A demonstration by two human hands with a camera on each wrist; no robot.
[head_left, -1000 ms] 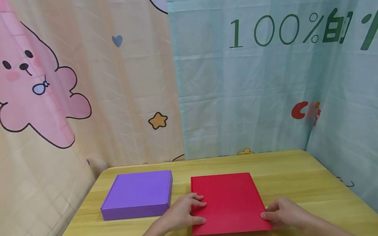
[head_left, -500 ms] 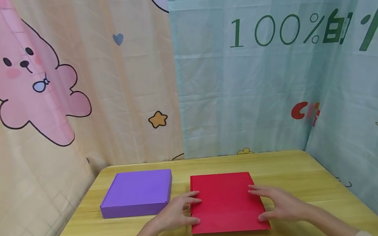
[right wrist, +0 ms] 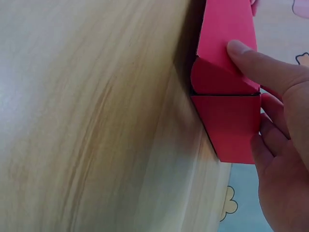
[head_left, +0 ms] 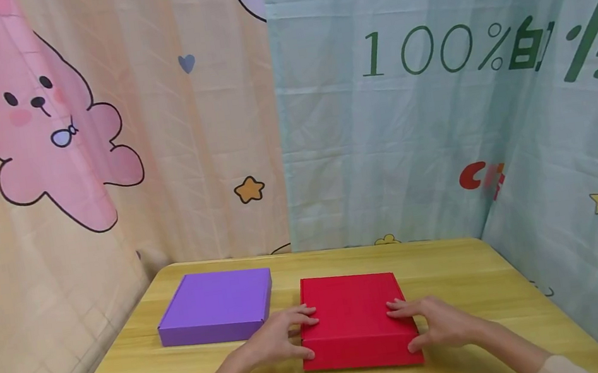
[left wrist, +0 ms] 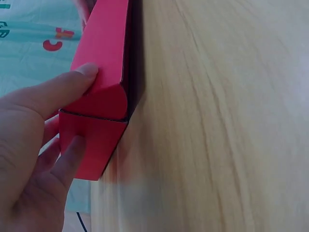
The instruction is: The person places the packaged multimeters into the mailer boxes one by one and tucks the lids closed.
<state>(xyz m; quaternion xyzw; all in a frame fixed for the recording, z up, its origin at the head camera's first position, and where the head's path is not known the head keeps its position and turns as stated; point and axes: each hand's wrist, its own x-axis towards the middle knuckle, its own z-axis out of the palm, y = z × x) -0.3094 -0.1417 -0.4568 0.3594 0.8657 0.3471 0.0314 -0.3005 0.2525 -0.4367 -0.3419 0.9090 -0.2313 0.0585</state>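
Observation:
A flat red cardboard box (head_left: 350, 303) lies on the table with its lid down and its front flap (head_left: 361, 351) folded down over the front. My left hand (head_left: 281, 337) holds the left front corner, fingertips over the lid's edge, thumb on the flap. At the opposite corner my right hand (head_left: 439, 319) has the same hold. In the left wrist view, the left thumb (left wrist: 65, 87) presses the flap's end while the other fingers lie along the side wall (left wrist: 94, 145). The right wrist view shows the right thumb (right wrist: 246, 55) on the flap, fingers beside the wall.
A shut purple box (head_left: 217, 300) of similar shape sits left of the red one, close to my left forearm. Both stand on a wood-grain table (head_left: 461, 281). Printed curtains (head_left: 199, 130) hang behind the table and along its sides.
My right hand has gone from pinching the red box's front right corner to holding its right side. The front flap, earlier sticking out, is now folded down. The left hand has barely shifted.

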